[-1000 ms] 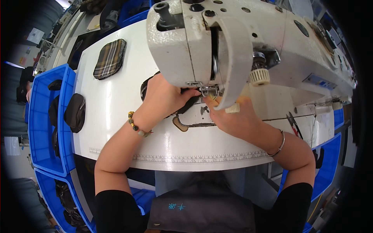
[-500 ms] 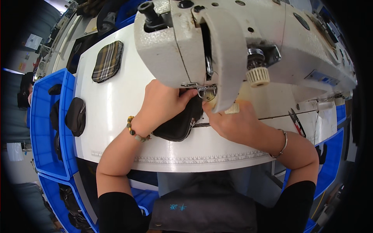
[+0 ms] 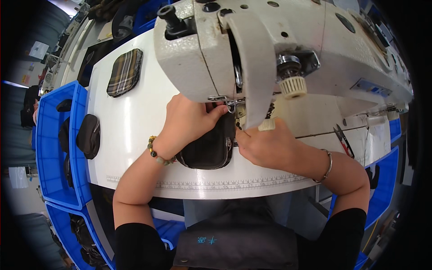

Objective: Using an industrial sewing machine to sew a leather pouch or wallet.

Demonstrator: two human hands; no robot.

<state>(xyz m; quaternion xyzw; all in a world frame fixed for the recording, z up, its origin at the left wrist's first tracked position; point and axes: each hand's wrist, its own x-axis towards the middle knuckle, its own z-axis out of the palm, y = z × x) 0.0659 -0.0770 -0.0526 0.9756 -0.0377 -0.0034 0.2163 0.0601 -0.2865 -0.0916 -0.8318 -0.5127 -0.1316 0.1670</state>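
A black zippered pouch point(image 3: 204, 150) lies under the needle area of the white sewing machine point(image 3: 198, 58), its curved zipper edge toward me. My left hand point(image 3: 189, 117) lies over the pouch's far left part, thumb and fingers closed on it just beside the presser foot point(image 3: 230, 106). Closed in a pinch, my right hand point(image 3: 265, 141) is at the pouch's right edge, where a small dark bit shows by the fingertips. The zipper's metal slider point(image 3: 229, 144) sits at the pouch's near right side. The machine head and my fingers hide the pouch's far end.
A plaid pouch piece point(image 3: 125, 73) lies at the far left of the white table. A black pouch point(image 3: 88, 136) rests by the blue bin point(image 3: 58, 193), which holds dark pieces. Red-and-black thread snips point(image 3: 344, 141) lie at right. A printed ruler point(image 3: 216, 185) runs along the near edge.
The pouch has turned, and its zipper edge has swung nearer to me and rightward. Both hands stay close to the presser foot, with only slight shifts.
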